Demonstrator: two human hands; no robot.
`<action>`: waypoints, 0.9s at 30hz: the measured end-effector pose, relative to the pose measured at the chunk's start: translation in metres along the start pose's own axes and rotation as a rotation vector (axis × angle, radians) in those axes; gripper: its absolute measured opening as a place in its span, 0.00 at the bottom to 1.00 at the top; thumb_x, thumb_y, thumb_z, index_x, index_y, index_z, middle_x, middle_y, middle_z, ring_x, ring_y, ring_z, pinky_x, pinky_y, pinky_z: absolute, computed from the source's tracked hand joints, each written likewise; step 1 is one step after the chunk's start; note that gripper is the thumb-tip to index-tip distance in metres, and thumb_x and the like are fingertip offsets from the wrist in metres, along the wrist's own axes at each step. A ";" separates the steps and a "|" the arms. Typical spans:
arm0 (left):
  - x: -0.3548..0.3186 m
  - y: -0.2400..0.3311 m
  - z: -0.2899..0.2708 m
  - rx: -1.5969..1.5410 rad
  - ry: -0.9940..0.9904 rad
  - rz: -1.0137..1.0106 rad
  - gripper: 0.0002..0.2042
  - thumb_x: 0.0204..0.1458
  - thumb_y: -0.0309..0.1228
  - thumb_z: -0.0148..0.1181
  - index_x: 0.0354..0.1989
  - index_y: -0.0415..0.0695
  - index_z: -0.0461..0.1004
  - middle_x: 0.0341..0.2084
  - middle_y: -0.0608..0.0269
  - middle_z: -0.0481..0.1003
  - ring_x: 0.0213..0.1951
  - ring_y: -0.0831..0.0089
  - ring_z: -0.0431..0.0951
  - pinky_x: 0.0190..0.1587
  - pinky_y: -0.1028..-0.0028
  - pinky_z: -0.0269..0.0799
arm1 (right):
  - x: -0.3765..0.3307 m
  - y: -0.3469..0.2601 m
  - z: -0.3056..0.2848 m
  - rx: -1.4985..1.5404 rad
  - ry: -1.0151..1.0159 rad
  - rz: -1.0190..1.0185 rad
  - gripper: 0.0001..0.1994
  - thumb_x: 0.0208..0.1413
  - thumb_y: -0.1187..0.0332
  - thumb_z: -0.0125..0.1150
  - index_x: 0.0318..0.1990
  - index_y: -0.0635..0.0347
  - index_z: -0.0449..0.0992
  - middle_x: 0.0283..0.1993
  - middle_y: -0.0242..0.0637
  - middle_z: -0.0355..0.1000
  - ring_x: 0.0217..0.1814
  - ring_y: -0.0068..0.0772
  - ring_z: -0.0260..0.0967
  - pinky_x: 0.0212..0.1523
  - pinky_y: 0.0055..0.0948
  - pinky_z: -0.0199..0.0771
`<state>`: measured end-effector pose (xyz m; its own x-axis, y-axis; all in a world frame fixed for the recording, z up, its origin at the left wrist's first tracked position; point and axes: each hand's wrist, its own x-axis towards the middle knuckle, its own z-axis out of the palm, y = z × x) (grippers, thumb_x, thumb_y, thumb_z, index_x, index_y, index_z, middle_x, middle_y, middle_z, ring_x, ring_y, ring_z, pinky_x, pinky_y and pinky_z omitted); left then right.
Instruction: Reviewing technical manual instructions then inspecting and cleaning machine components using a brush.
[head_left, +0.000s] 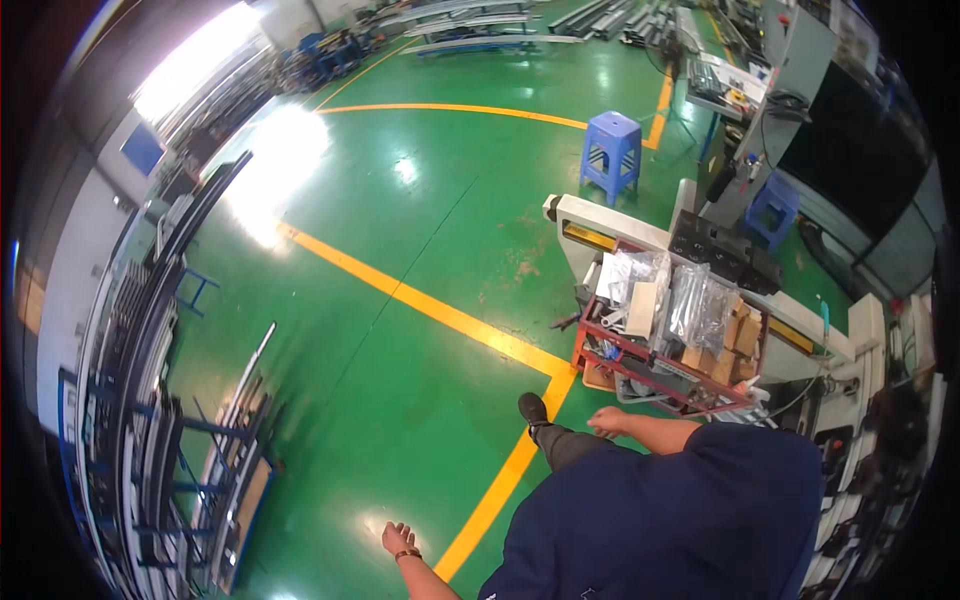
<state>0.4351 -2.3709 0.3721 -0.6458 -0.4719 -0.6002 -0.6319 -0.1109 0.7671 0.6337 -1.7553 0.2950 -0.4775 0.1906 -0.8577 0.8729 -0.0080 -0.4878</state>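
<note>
Over the green floor at the lower middle hangs my left hand (pixel 398 538), a band around its wrist. Its fingers are loosely bent and a little apart, with nothing in them. My right hand (pixel 606 421) is in front of my body, fingers curled in and no object showing in it. It is nearest to a red cart (pixel 690 392), apart from it. Clear plastic bags (pixel 690 305), pieces of brown cardboard (pixel 742 330) and loose metal parts lie on the cart. One dark shoe (pixel 533 408) shows beside the yellow floor line (pixel 425 307).
A blue plastic stool (pixel 611 150) stands beyond the cart, by a pale machine frame (pixel 610 219). Racks of long metal profiles (pixel 150 390) line the left side. More profiles lie on a rack (pixel 470 30) at the back. A workbench (pixel 725 85) is at the far right.
</note>
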 end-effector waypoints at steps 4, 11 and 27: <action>0.036 0.031 0.153 0.096 -0.226 -0.099 0.26 0.65 0.47 0.51 0.66 0.45 0.64 0.56 0.49 0.75 0.45 0.55 0.80 0.40 0.57 0.76 | 0.067 -0.008 -0.066 0.080 0.330 0.317 0.17 0.60 0.54 0.67 0.45 0.59 0.82 0.31 0.40 0.80 0.28 0.34 0.78 0.24 0.39 0.77; 0.051 0.105 0.340 0.770 -0.781 0.422 0.18 0.66 0.45 0.53 0.46 0.41 0.71 0.31 0.54 0.72 0.30 0.61 0.72 0.31 0.63 0.68 | 0.166 -0.152 -0.167 0.127 0.375 -0.107 0.24 0.54 0.44 0.70 0.22 0.54 0.72 0.16 0.32 0.65 0.13 0.30 0.59 0.13 0.39 0.57; 0.197 0.463 0.868 0.685 -0.972 0.186 0.22 0.69 0.45 0.47 0.60 0.39 0.66 0.53 0.51 0.66 0.54 0.55 0.65 0.54 0.55 0.59 | 0.358 -0.464 -0.239 0.427 0.269 0.161 0.14 0.59 0.55 0.63 0.32 0.55 0.82 0.30 0.39 0.82 0.25 0.33 0.79 0.24 0.39 0.74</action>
<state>-0.3567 -1.7555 0.4124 -0.6178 0.4582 -0.6391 -0.4007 0.5159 0.7572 0.0820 -1.4484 0.2531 -0.2494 0.3988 -0.8825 0.7879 -0.4462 -0.4244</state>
